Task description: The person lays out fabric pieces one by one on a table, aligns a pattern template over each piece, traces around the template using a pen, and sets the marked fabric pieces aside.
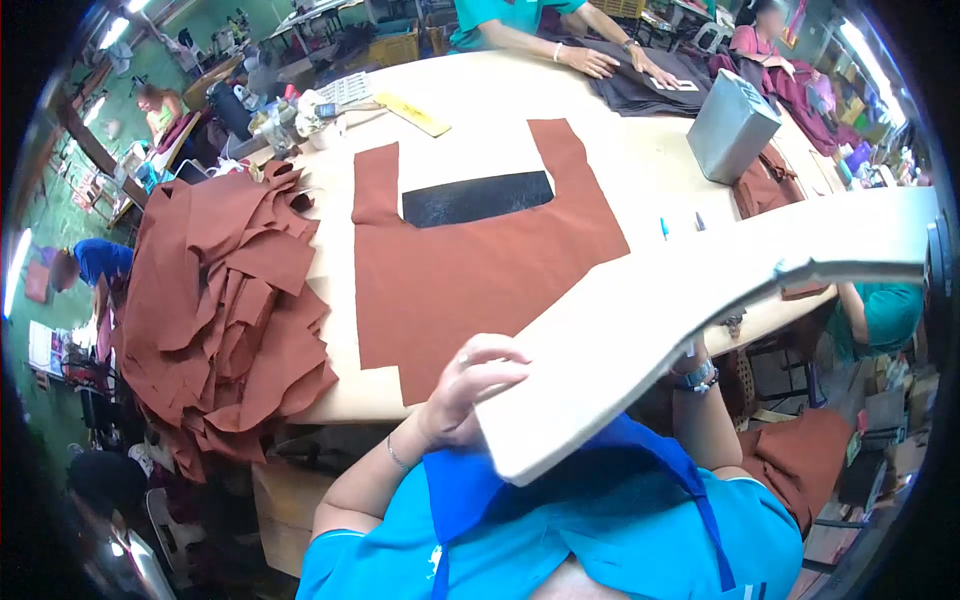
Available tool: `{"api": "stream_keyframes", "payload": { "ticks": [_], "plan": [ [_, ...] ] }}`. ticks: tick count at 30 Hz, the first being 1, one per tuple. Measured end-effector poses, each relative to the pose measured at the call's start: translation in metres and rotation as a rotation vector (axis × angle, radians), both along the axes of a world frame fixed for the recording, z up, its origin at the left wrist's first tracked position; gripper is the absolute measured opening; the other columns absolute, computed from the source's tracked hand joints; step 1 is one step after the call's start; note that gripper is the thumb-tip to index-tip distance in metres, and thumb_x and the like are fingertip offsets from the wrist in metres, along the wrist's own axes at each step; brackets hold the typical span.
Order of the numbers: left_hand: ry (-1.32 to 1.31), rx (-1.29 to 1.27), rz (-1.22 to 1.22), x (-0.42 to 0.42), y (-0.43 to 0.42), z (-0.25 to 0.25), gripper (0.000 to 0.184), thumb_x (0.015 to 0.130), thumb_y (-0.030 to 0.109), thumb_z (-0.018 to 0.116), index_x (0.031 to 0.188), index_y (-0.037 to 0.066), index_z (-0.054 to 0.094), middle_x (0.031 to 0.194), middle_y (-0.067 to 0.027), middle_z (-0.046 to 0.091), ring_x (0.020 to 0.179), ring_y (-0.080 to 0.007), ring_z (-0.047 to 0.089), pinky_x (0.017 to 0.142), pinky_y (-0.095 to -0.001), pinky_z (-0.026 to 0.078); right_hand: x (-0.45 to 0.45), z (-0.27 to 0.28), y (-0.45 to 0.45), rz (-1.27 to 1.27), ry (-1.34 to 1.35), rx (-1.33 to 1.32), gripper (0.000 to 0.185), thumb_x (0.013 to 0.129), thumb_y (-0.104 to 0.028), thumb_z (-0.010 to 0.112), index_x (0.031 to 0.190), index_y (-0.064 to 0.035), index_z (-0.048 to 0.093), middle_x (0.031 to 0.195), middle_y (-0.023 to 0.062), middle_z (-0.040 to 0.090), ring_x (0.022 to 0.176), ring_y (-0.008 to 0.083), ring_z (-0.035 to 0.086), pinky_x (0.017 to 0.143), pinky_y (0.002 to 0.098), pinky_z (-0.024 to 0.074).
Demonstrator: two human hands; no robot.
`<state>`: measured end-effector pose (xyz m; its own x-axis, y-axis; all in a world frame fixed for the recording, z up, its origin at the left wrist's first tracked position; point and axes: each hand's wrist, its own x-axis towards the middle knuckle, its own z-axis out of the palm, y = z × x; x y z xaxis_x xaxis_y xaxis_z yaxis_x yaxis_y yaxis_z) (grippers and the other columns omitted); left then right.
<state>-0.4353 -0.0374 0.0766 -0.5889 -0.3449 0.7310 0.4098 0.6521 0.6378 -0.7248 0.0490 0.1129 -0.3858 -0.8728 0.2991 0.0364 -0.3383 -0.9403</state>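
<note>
A long cream-white board [640, 310] with a curved lower edge is raised at a slant in front of me, over the near side of the table. My left hand [480, 378] has its fingers bent against the board's lower left end. Under the curved edge, my right hand [692, 358] grips the board from below, with most of its fingers hidden behind it. Beneath the board, a rust-brown cloth piece [460, 285] with a wide notch lies flat. A dark rectangle [478, 200] sits within that notch. The board covers the cloth's right lower part.
A heap of rust-brown cloth pieces [225, 310] hangs over the table's left edge. A metal can [733, 125], two pens [664, 228] and a yellow strip [413, 114] lie around the table [460, 90]. Across it, a co-worker's hands [615, 62] rest on dark cloth [640, 92].
</note>
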Motion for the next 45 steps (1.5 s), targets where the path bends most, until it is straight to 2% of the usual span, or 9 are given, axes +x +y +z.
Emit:
{"api": "stream_keyframes", "payload": {
  "ticks": [4, 11, 14, 18, 19, 25, 30, 34, 45],
  "plan": [
    [-0.161, 0.702, -0.547, -0.018, 0.008, 0.024, 0.092, 0.087, 0.075, 0.043, 0.138, -0.001, 0.042, 0.141, -0.0172, 0.041, 0.132, -0.0314, 0.041, 0.108, -0.0471, 0.033, 0.012, -0.006, -0.01, 0.044, -0.033, -0.045, 0.022, 0.084, -0.006, 0.074, 0.1, -0.005, 0.059, 0.09, 0.0011, 0.065, 0.083, 0.007, 0.061, 0.071, 0.0221, 0.0513],
    [-0.14, 0.425, -0.108, -0.107, -0.059, 0.017, 0.111, 0.075, 0.079, 0.058, 0.152, 0.007, 0.022, 0.142, -0.0141, 0.04, 0.133, -0.024, 0.04, 0.11, -0.0401, 0.031, 0.029, -0.009, -0.038, 0.117, -0.109, -0.157, 0.021, 0.086, -0.005, 0.073, 0.1, -0.0059, 0.058, 0.09, -0.0007, 0.064, 0.082, 0.0054, 0.059, 0.07, 0.0211, 0.0498],
    [-0.244, 0.608, -0.435, -0.114, -0.081, 0.027, 0.108, 0.075, 0.077, 0.06, 0.151, 0.009, 0.027, 0.132, -0.0139, 0.049, 0.126, -0.0225, 0.047, 0.107, -0.0387, 0.036, 0.031, -0.007, -0.045, 0.15, -0.14, -0.219, 0.021, 0.086, -0.005, 0.072, 0.1, -0.0063, 0.057, 0.089, -0.0015, 0.063, 0.081, 0.0048, 0.059, 0.07, 0.0206, 0.0492],
    [-0.199, 0.66, -0.327, -0.106, -0.073, 0.036, 0.113, 0.072, 0.078, 0.063, 0.149, 0.003, 0.029, 0.126, -0.0135, 0.054, 0.12, -0.022, 0.052, 0.104, -0.037, 0.04, 0.043, -0.011, -0.054, 0.166, -0.142, -0.275, 0.02, 0.087, -0.004, 0.072, 0.1, -0.0069, 0.056, 0.089, -0.0026, 0.063, 0.08, 0.0039, 0.058, 0.07, 0.02, 0.0484],
    [-0.118, 0.708, -0.394, -0.104, -0.076, 0.025, 0.082, 0.086, 0.045, 0.068, 0.149, 0.007, 0.032, 0.12, -0.0096, 0.055, 0.113, -0.0165, 0.052, 0.099, -0.0317, 0.041, 0.044, -0.014, -0.055, 0.162, -0.124, -0.279, 0.02, 0.087, -0.004, 0.071, 0.099, -0.007, 0.056, 0.089, -0.0028, 0.062, 0.08, 0.0037, 0.057, 0.07, 0.0199, 0.0482],
    [0.109, 0.752, -0.029, -0.047, -0.101, -0.009, 0.036, 0.096, 0.031, 0.06, 0.122, 0.006, 0.058, 0.107, 0.0007, 0.059, 0.1, -0.0084, 0.053, 0.092, -0.0269, 0.043, 0.037, -0.017, -0.044, -0.049, -0.001, -0.159, 0.018, 0.087, -0.005, 0.072, 0.096, -0.0095, 0.056, 0.082, -0.0076, 0.058, 0.075, -0.0001, 0.051, 0.066, 0.0163, 0.0421],
    [0.245, 0.838, 0.401, 0.063, -0.116, -0.033, 0.015, 0.097, 0.019, 0.059, 0.109, 0.013, 0.054, 0.081, 0.0064, 0.049, 0.074, -0.0002, 0.044, 0.064, -0.0189, 0.037, -0.022, -0.006, -0.042, -0.183, 0.035, 0.014, 0.016, 0.092, -0.02, 0.069, 0.098, -0.0093, 0.059, 0.084, -0.0077, 0.059, 0.074, 0.001, 0.05, 0.067, 0.016, 0.0408],
    [0.269, 0.669, 0.769, 0.089, -0.088, -0.01, 0.035, 0.096, 0.007, 0.058, 0.129, 0.001, 0.046, 0.12, -0.0086, 0.06, 0.108, -0.0142, 0.057, 0.095, -0.0288, 0.046, -0.055, -0.011, -0.06, -0.225, 0.029, 0.044, 0.021, 0.092, -0.02, 0.069, 0.105, -0.0051, 0.061, 0.091, -0.0034, 0.063, 0.08, 0.0027, 0.053, 0.071, 0.0194, 0.0445],
    [-0.633, 0.589, 1.042, 0.113, -0.093, -0.067, 0.044, 0.08, 0.017, 0.077, 0.116, -0.005, 0.063, 0.073, 0.0013, 0.058, 0.064, -0.006, 0.051, 0.059, -0.0225, 0.044, -0.077, -0.105, -0.058, -0.315, 0.597, 0.54, 0.047, 0.078, -0.026, 0.082, 0.117, -0.0056, 0.065, 0.071, -0.0008, 0.058, 0.063, 0.0081, 0.052, 0.059, 0.0257, 0.0451]
  ]
}}
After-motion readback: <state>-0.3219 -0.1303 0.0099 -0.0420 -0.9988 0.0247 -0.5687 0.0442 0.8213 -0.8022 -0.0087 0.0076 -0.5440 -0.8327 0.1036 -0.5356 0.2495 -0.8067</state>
